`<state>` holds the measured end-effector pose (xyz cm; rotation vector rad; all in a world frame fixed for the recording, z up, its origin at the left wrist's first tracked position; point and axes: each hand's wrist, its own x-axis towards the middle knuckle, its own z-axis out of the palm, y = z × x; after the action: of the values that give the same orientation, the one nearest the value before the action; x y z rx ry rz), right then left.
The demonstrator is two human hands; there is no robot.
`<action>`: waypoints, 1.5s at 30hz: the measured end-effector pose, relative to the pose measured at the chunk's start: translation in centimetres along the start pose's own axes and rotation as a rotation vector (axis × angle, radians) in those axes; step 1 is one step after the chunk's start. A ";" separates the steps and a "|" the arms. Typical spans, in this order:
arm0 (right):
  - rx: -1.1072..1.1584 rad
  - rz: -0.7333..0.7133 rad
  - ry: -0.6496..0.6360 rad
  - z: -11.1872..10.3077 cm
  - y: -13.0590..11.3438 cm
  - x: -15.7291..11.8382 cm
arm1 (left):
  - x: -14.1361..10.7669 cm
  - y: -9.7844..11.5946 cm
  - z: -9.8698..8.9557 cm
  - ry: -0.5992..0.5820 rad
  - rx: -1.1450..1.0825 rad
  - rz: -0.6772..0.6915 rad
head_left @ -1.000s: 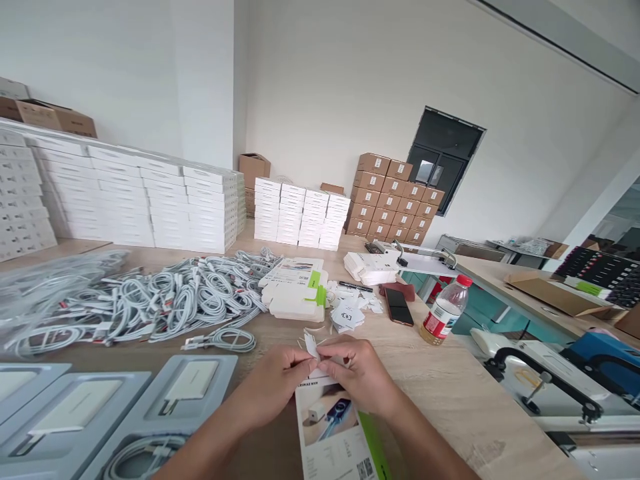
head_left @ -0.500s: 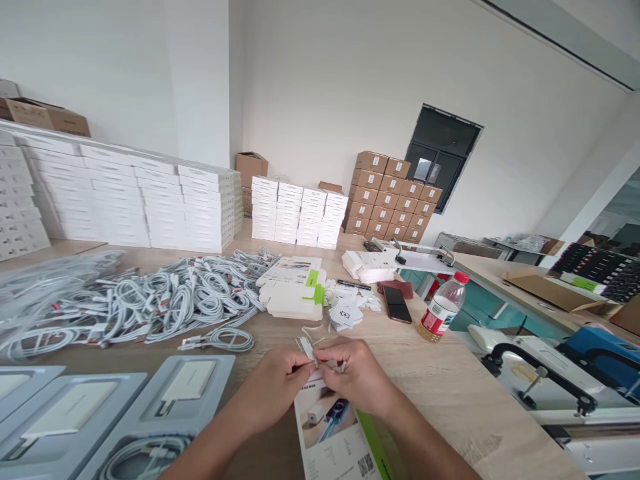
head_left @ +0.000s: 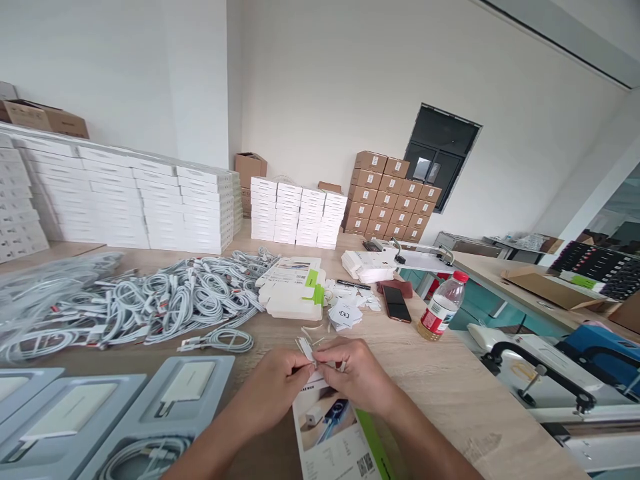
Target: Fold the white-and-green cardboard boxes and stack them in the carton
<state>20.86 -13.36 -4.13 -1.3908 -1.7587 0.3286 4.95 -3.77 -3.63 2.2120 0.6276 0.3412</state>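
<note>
At six o'clock in the view, a printed box (head_left: 327, 452) is seen, its near end cut off by the lower edge. Its long axis is directed just left of twelve o'clock, the far end partly covered by fingers. On its white face a photo (head_left: 326, 419) of a phone with a blue cable is printed, with a QR code (head_left: 365, 465) towards five o'clock; the right side is coloured bright green. At the far end, a narrow white strip (head_left: 306, 347), slanted towards eleven o'clock, is pinched by the left hand (head_left: 280, 383) and right hand (head_left: 356, 375), fingertips nearly meeting.
</note>
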 end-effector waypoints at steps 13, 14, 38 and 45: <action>0.022 0.010 0.008 -0.2 0.5 -0.1 | 0.0 0.1 0.3 -0.004 0.024 -0.012; 0.030 0.003 -0.004 -0.3 0.4 0.0 | 0.0 0.1 0.3 0.005 0.028 -0.010; -0.780 0.567 0.122 -5.3 4.7 -1.3 | 0.8 -0.7 -0.5 0.049 -0.222 -0.194; -0.242 0.256 0.362 -2.7 2.7 0.0 | 0.7 0.0 -0.1 0.136 -0.237 -0.052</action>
<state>24.67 -13.14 -4.27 -1.7318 -1.3580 -0.0079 5.49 -3.34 -3.48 1.9547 0.6804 0.5156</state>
